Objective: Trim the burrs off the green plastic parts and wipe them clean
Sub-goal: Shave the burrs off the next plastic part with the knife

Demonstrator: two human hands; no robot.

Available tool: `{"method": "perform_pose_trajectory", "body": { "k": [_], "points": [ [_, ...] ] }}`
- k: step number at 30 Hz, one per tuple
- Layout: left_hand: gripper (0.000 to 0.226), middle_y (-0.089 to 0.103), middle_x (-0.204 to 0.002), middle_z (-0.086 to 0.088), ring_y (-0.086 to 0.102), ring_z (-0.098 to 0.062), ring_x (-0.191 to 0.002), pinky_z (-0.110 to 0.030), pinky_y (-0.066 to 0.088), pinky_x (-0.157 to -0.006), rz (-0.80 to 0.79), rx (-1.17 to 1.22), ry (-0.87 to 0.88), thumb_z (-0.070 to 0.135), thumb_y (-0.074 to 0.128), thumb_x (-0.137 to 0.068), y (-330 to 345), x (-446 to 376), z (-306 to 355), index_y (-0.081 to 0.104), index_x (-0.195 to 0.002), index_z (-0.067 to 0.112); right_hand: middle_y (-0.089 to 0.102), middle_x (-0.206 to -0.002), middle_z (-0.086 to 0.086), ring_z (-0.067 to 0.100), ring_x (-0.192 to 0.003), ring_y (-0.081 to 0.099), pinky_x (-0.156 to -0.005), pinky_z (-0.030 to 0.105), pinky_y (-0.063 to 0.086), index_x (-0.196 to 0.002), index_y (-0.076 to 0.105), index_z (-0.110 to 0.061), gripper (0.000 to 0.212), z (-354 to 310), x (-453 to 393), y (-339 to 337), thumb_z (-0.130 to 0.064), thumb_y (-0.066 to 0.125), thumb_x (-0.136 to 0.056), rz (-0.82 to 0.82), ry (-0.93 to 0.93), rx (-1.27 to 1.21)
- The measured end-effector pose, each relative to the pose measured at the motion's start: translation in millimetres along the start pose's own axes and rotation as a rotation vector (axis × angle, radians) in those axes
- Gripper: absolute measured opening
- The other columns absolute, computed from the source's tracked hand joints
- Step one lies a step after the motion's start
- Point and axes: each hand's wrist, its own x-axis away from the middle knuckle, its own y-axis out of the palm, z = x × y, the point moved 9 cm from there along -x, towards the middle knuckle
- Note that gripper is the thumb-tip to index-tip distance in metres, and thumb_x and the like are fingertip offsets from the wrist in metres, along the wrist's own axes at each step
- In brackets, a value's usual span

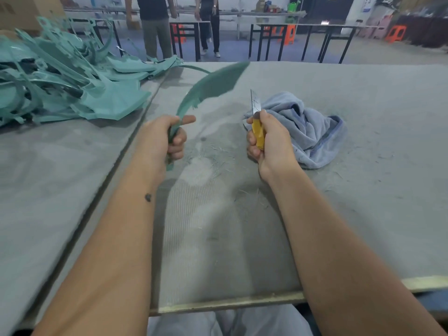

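Table [363, 166]: grey felt-like top under both forearms, a seam running diagonally just outboard of the left arm.

Pile of green parts [72, 81]: big heap up and to the left of the left hand, well apart from the right hand. Looks like the untrimmed stock, but I can't tell trimmed from untrimmed here.

Cloth [308, 132]: blue-grey, crumpled, lying right behind and outboard of the right hand. Touching or just beside it, can't tell which.

Green part [213, 83] in work: long curved strip. Left hand [164, 139] grips its lower end, fingers and thumb wrapped round it. Long axis runs up and away from that fist, leaning toward the right hand's side; the wide far end is motion-blurred. A jagged edge shows partway up on the underside, likely burr.

Right hand [269, 144]: fist closed on the yellow-handled knife [257, 122], blade upright, tip pointing away from the person.

Key relation: blade and part are apart, with a clear gap between the two fists. The part's free end overhangs the space above and inboard of the knife. So the right hand is the nearer one to the edge needing work; closing the gap means bringing the blade left and up, or the left hand tilting the strip down to it.

Shavings [218, 161]: thin slivers on the table between and just below the hands.
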Motion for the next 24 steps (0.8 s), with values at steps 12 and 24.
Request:
{"method": "perform_pose_trajectory", "body": {
  "k": [12, 24],
  "points": [
    [0.026, 0.047, -0.052, 0.004, 0.041, -0.009, -0.04, -0.018, 0.037, -0.039, -0.144, -0.017, -0.174, 0.037, 0.037, -0.105, 41.2, 9.8, -27.6, 0.056, -0.121, 0.031, 0.046, -0.056, -0.005, 0.009, -0.051, 0.034, -0.048, 0.021, 0.026, -0.08, 0.072, -0.024, 0.045, 8.2, 2.7, 30.4, -0.04, 0.038, -0.103, -0.246, 0.002, 0.321],
    [0.019, 0.049, -0.059, 0.001, 0.044, -0.01, -0.042, -0.016, 0.033, -0.036, -0.161, 0.052, -0.159, 0.027, 0.039, -0.105, 54.9, 12.2, -27.6, 0.057, -0.105, 0.022, 0.04, -0.059, -0.003, 0.007, -0.048, 0.03, -0.043, 0.015, 0.027, -0.063, 0.051, -0.024, 0.035, 9.1, 12.6, 37.8, -0.031, 0.056, -0.096, -0.334, -0.059, 0.42]
  ]
}}
